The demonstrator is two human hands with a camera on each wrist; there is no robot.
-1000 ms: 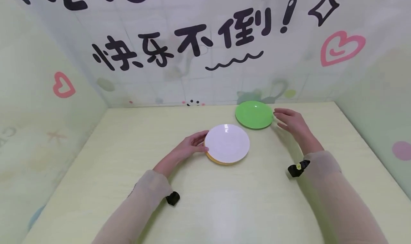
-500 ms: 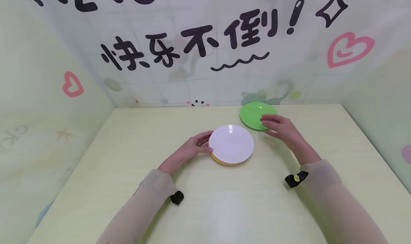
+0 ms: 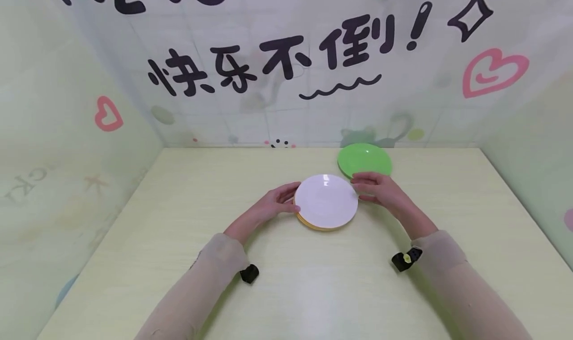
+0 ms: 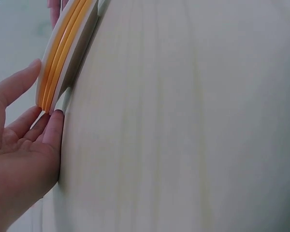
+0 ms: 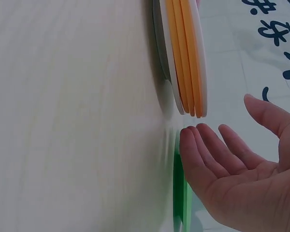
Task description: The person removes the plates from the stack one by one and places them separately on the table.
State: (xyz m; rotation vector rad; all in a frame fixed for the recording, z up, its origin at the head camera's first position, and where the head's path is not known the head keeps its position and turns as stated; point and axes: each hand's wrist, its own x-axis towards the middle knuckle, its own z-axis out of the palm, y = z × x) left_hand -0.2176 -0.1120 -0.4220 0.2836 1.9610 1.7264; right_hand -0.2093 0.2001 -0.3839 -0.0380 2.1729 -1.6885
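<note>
A stack of round plates (image 3: 326,201) sits mid-table, with a white plate on top, orange rims (image 4: 63,48) below it and another white rim at the bottom. My left hand (image 3: 267,207) grips its left side, thumb at the top rim and fingers around the lower edge (image 4: 24,140). At the stack's right side is my right hand (image 3: 380,188), fingers spread and slightly bent. The right wrist view has that hand (image 5: 241,164) with a small gap between fingertips and rims. Behind it lies a green plate (image 3: 364,157), partly covered by the fingers.
The pale table (image 3: 286,290) reaches back to a white wall (image 3: 224,116) printed with dark lettering. Pale side panels (image 3: 67,156) border it left and right. A black wrist camera (image 3: 249,274) hangs at the left sleeve, another camera (image 3: 406,259) at the right.
My right hand has moved left and toward me, from the green plate's right edge to beside the stack. The left hand stays at the stack. The head view has shifted slightly.
</note>
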